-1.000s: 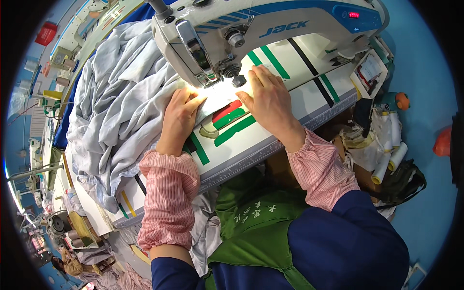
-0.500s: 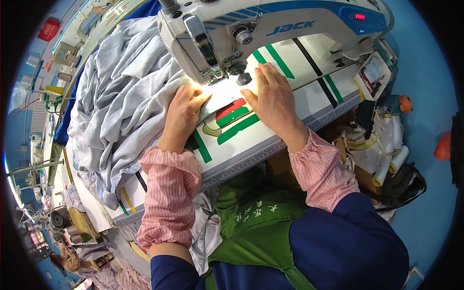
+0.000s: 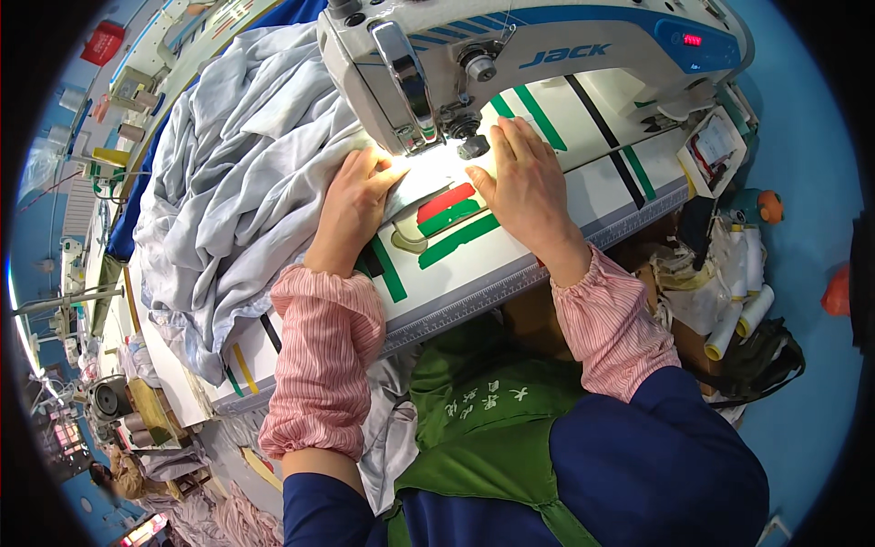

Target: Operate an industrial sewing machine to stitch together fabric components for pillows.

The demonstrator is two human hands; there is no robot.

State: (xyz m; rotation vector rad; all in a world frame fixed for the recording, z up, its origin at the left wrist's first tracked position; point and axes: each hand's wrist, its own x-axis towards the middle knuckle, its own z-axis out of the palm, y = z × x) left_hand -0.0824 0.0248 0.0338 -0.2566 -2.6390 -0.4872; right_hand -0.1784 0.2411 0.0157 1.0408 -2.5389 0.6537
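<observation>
Under the head of a white and blue sewing machine [image 3: 547, 41], bright lamplight washes out the cloth by the needle. My left hand [image 3: 354, 199] lies just left of that spot, its fingers bent and bunched with the thumb on the light grey cloth [image 3: 246, 173]. Most of this cloth is heaped in loose folds to the left. To the right of the needle area, my right hand [image 3: 533, 187] rests palm down, fingers stretched out and thumb apart. Glare hides what lies beneath its fingertips. Red tape [image 3: 447, 202] and green tape [image 3: 458, 239] mark the white tabletop between my hands.
A ruler strip [image 3: 456, 305] runs along the table's front edge. At the right end sits a small open box [image 3: 713, 150] of odds and ends. Thread cones [image 3: 726, 330] and a dark bag [image 3: 766, 365] are below it. More sewing machines stand far left.
The view has shifted a little, so the machine and table appear slightly farther right. Both hands keep nearly the same places beside the needle, and the cloth heap looks much the same.
</observation>
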